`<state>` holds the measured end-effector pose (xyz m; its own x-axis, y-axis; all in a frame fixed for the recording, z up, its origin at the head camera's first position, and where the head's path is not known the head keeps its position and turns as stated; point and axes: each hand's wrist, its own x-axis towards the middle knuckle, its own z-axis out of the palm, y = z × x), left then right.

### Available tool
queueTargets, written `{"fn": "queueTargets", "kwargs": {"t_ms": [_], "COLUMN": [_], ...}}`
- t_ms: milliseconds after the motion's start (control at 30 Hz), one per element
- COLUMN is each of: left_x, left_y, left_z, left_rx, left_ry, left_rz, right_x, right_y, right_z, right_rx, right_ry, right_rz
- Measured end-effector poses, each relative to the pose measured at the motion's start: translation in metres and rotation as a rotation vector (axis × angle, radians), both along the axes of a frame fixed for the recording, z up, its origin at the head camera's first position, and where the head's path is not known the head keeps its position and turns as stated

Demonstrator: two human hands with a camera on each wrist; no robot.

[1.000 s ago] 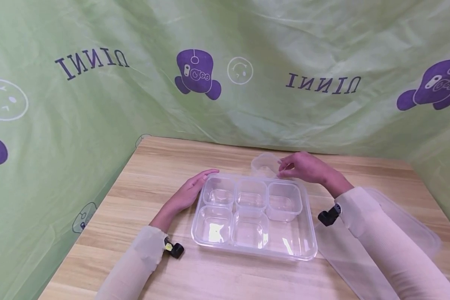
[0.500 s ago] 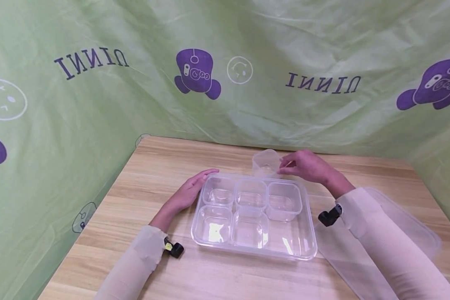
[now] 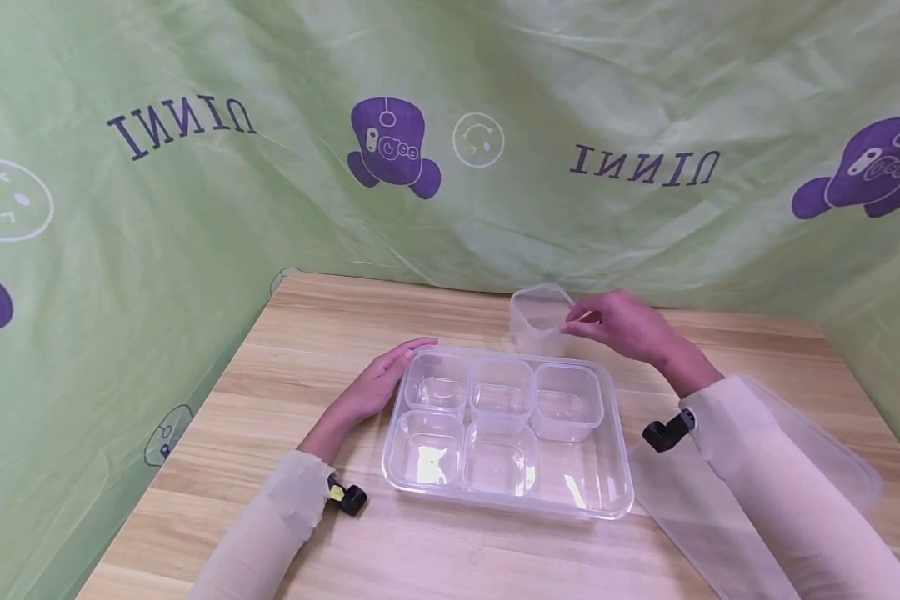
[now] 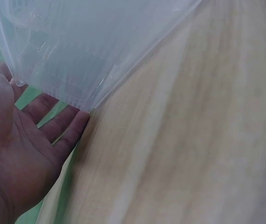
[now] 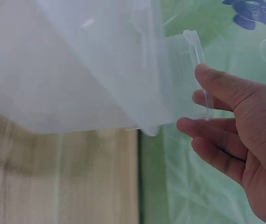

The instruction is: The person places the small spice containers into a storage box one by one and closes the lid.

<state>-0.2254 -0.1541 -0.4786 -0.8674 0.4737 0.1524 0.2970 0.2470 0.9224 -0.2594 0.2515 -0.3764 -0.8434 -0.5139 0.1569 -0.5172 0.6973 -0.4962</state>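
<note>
A clear rectangular plastic food box [image 3: 585, 504] lies on the wooden table with several small clear containers [image 3: 427, 450] inside it. Its front right part holds none. My left hand [image 3: 375, 385] rests against the box's far left corner, the fingers mostly straight; in the left wrist view the fingertips [image 4: 82, 116] touch the box's corner. Behind the box, my right hand [image 3: 626, 327] pinches the rim of another small clear container [image 3: 536, 321] between thumb and fingers. That container is tilted, and the right wrist view shows its rim between the thumb and fingers.
A translucent flat lid [image 3: 817, 442] lies on the right of the table, partly hidden under my right forearm. A green printed cloth [image 3: 285, 183] hangs behind and beside the wooden table [image 3: 330, 308].
My right hand has raised the small container and moved it slightly to the right, tilting it more. My left hand and the food box have stayed in place.
</note>
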Motion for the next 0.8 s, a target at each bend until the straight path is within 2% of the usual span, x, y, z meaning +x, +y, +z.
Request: {"fn": "queueTargets", "kwargs": {"t_ms": [200,467,800], "left_x": [0.0,0.001,0.0], "left_y": [0.001,0.0,0.0], "left_z": [-0.001,0.001,0.0], "left_rx": [0.0,-0.001,-0.01], "left_ry": [-0.007,-0.013,0.0], "left_rz": [0.005,0.013,0.009], "right_x": [0.013,0.03,0.056], "right_y": [0.006,0.011,0.009], "right_z": [0.015,0.029,0.042], "right_rx": [0.022,-0.006,-0.022], "right_ry": [0.055,0.158,0.214], "right_rz": [-0.049,-0.061,-0.077]}}
